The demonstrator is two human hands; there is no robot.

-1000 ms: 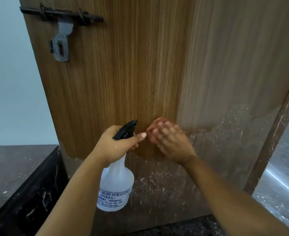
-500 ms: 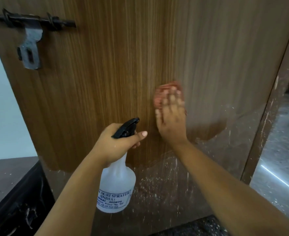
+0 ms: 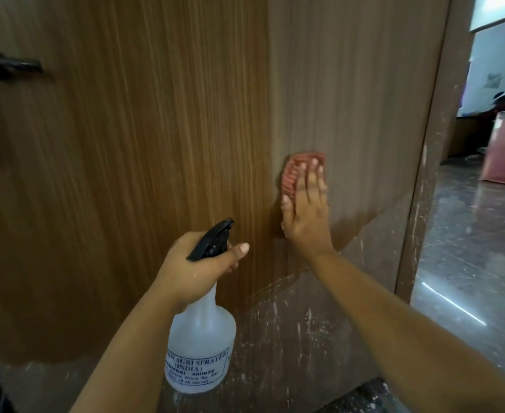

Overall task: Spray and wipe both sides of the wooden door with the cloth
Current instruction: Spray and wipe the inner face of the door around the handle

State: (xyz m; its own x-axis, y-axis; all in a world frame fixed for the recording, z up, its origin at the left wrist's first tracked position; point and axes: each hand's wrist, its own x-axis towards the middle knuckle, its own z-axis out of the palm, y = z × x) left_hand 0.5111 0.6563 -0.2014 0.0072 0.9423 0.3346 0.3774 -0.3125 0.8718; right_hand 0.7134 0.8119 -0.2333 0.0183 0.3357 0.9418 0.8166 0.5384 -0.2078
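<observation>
The wooden door (image 3: 162, 138) fills most of the view, its lower band dull and speckled with white marks. My right hand (image 3: 306, 213) lies flat with straight fingers, pressing a reddish cloth (image 3: 293, 171) against the door at mid height. The cloth shows above and left of the fingers. My left hand (image 3: 197, 266) grips the neck of a translucent spray bottle (image 3: 200, 347) with a black trigger head (image 3: 211, 239), held just left of and below the right hand. The nozzle points toward the door.
A dark metal latch bolt (image 3: 10, 67) sticks out at the upper left of the door. The door's edge (image 3: 424, 180) runs down the right. Beyond it lies a glossy dark floor (image 3: 468, 248) and a room with a pinkish counter (image 3: 504, 156).
My right hand slid the cloth upward and a little to the right across the door. The view shifted right, pushing the latch toward the left edge. The left hand kept the bottle steady.
</observation>
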